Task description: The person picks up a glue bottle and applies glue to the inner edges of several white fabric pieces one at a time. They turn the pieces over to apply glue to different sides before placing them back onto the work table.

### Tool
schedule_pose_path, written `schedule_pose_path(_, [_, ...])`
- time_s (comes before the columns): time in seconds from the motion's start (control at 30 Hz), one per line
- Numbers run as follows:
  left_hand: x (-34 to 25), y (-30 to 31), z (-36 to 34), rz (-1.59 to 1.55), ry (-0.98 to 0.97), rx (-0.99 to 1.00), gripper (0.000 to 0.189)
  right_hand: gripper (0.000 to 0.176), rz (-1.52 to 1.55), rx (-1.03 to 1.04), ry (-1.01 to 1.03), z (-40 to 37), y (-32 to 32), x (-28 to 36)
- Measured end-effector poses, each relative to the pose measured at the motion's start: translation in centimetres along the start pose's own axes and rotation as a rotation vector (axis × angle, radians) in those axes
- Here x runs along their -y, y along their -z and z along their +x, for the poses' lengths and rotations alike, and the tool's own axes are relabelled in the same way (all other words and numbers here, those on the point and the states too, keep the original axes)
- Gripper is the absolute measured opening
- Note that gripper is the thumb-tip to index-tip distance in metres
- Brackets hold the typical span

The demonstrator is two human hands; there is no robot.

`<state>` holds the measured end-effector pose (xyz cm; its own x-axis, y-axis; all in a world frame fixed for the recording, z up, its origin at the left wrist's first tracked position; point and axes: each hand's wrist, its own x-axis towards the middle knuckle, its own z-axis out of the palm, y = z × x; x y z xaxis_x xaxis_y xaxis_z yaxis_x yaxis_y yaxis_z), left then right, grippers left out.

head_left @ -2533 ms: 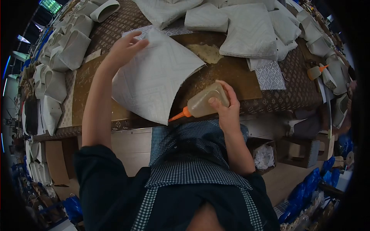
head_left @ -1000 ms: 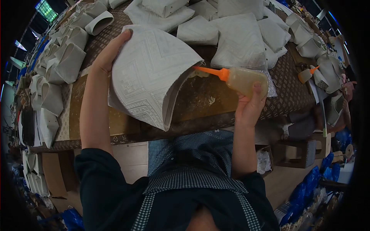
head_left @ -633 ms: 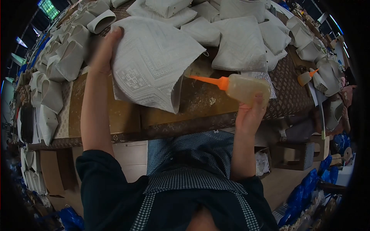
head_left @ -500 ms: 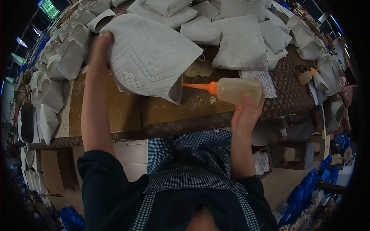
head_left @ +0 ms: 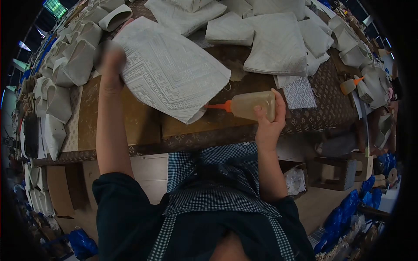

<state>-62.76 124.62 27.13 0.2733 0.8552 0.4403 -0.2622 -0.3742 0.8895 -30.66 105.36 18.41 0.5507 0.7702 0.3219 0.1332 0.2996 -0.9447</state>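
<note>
My left hand [head_left: 111,65] grips the far left edge of a large white embossed sheet [head_left: 170,74], folded over and lifted above a brown work board [head_left: 130,122]. My right hand [head_left: 267,122] holds a translucent glue bottle [head_left: 250,105] on its side. The bottle's orange nozzle [head_left: 216,106] points left, with its tip at the sheet's lower corner near the table's front edge.
Finished white folded pieces are stacked along the left edge [head_left: 72,56] and piled at the back [head_left: 278,43]. A second orange-tipped bottle [head_left: 352,85] lies at the right. A small patterned sheet [head_left: 299,92] sits right of my bottle. A patterned cloth [head_left: 331,104] covers the table.
The sheet, curled up on its edge a second ago, has been turned and lowered flatter. My right hand brought the bottle down and left, and its nozzle now meets the sheet's lower corner.
</note>
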Motion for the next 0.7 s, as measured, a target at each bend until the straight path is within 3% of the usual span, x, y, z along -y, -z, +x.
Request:
schedule_pose_path(0.17, [1.5, 2.4, -0.6, 0.023, 0.057, -0.041, 0.091, 0.058, 0.169, -0.072, -0.057, -0.5, 0.2, -0.7])
schedule_pose_path(0.3, [1.7, 2.7, -0.8, 0.025, 0.055, -0.022, 0.096, 0.058, 0.095, -0.022, -0.04, -1.0, 0.5, -1.0])
schedule_pose_path(0.37, [2.9, 4.3, -0.9, 0.014, 0.086, -0.044, 0.085, 0.058, 0.091, -0.024, -0.048, -1.2, 0.7, -1.3])
schedule_pose_path(0.47, [1.4, 1.8, -1.2, 0.011, 0.03, -0.082, 0.084, 0.058, 0.142, -0.116, -0.05, -1.6, 0.6, -2.1])
schedule_pose_path(0.57, [0.3, 0.5, -1.7, 0.042, 0.006, -0.072, 0.09, 0.058, 0.063, -0.087, -0.057, -1.9, 0.6, -2.5])
schedule_pose_path(0.7, [-0.7, -0.9, -1.4, 0.078, -0.051, -0.06, 0.096, 0.058, 0.187, -0.115, -0.088, -1.9, 0.8, -2.3])
